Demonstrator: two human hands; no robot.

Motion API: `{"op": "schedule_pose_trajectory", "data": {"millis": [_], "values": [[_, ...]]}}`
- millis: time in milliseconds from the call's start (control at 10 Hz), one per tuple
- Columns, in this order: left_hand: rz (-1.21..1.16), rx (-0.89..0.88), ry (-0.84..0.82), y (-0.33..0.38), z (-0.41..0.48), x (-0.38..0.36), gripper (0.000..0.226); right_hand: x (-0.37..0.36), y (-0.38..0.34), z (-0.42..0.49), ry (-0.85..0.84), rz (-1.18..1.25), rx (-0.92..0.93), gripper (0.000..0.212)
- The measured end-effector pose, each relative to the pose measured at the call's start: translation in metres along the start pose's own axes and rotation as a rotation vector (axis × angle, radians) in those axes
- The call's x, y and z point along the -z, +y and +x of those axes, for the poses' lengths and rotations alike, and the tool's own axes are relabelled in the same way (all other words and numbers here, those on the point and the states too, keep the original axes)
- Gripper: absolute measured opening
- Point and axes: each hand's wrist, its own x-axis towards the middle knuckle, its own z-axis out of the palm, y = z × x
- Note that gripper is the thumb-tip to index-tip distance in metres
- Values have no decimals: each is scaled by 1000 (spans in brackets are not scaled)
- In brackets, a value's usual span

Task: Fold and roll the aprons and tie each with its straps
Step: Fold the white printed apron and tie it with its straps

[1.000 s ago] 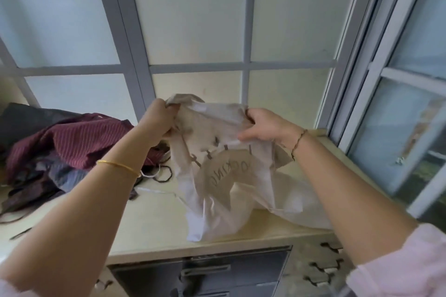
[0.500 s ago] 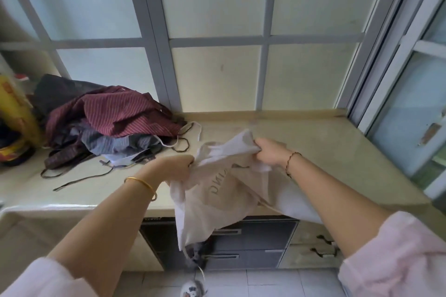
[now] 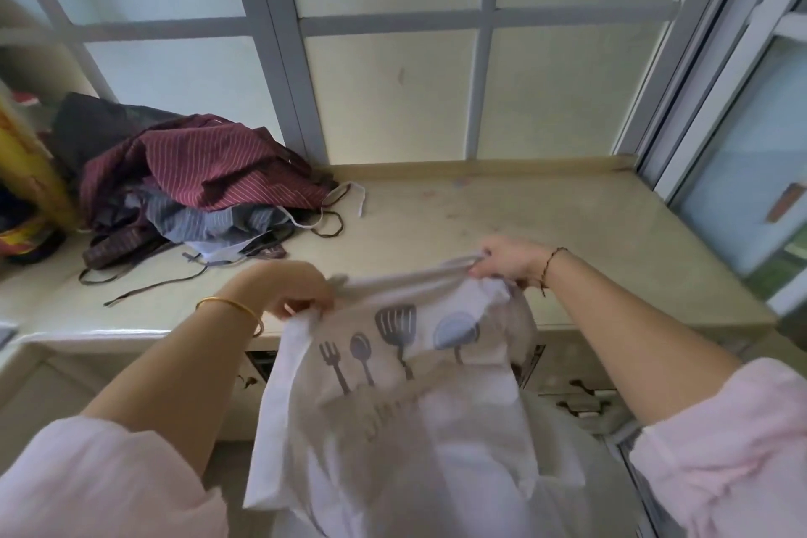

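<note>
- A white apron, printed with grey utensils, is held up in front of the counter, its lower part hanging down.
- Its left top corner is pinched by the left hand.
- Its right top corner and neck strap are gripped by the right hand.
- The hands are held apart, the strap stretched between them.
- A pile of dark and striped aprons is heaped at the counter's back left, well apart.

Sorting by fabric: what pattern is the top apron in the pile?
Maroon apron with thin pale pinstripes; head view.
</note>
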Motion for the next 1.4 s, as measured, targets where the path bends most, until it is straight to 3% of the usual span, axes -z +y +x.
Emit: {"op": "schedule_pose_trajectory", "data": {"millis": [100, 200, 300, 400, 500, 600, 700, 800, 900, 1000, 1200, 1300, 1400], "values": [[52, -291, 567, 18, 2, 3, 11, 10, -8, 3, 438, 105, 168, 18], [123, -398, 865, 19, 11, 3, 16, 17, -7, 4, 636, 149, 194, 28], [103, -424, 1020, 21, 16, 4, 17, 23, -8, -1, 737, 41, 198, 20], [-47, -429, 1072, 22, 21, 12, 25, 26, -7, -6, 819, -108, 149, 37], [-153, -534, 1206, 25, 15, 11, 29, 23, -8, -6, 999, -31, 177, 41], [162, -408, 681, 20, 15, 1, 27, 11, 4, -7, 600, 70, 157, 40], [335, 224, -441, -12, 15, -10, 32, -10, 39, -8, -406, -121, -273, 21], [57, 242, -201, -28, 30, -5, 42, -9, 62, 0, -201, 42, -308, 27], [-8, 66, 240, -11, 29, -4, 52, 4, 56, 4, 194, 24, -172, 41], [-430, -15, 379, 8, 27, -2, 32, 11, 46, 9, 483, 117, -63, 46], [-875, -156, 392, 21, 16, 10, 5, 22, 40, 18, 686, 301, 9, 31], [-911, -198, 370, 23, 19, 9, 9, 28, 43, 20, 747, 298, 35, 25], [-823, -411, 595, 28, 23, 6, 9, 30, 39, 20, 876, 289, 75, 32]]}}
